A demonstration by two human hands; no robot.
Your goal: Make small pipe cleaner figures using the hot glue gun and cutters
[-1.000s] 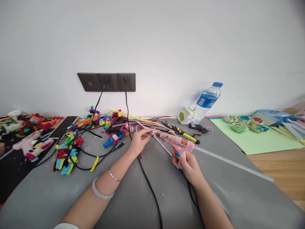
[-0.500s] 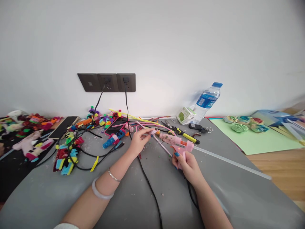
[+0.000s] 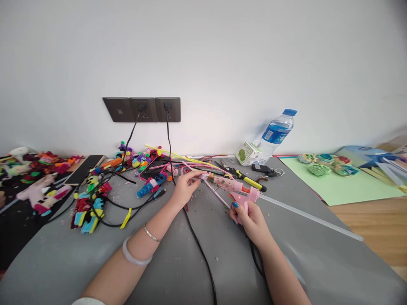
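My right hand point(image 3: 249, 220) is wrapped round the handle of a pink hot glue gun point(image 3: 243, 194). A long translucent glue stick point(image 3: 311, 218) juts from the gun's back end, and a small light glows on its side. My left hand point(image 3: 186, 187) is closed, pinching a small pinkish piece point(image 3: 205, 176) between thumb and fingertips. What the piece is cannot be made out. The gun's nozzle points at this piece, touching or very near it. Pink and yellow pipe cleaners point(image 3: 190, 157) lie behind the hands.
Yellow-handled pliers point(image 3: 251, 181), a small green-and-white box point(image 3: 248, 153), a water bottle point(image 3: 275, 135) and keys point(image 3: 265, 170) stand or lie right of centre. Pipe-cleaner figures point(image 3: 89, 207), a phone point(image 3: 84, 169) and black cables point(image 3: 197, 241) are at left and centre. Green paper point(image 3: 343, 186) lies right.
Very little differs. Both hands stay in nearly the same place, the glue gun's tip still at the small piece; the gun's light looks more orange than before.
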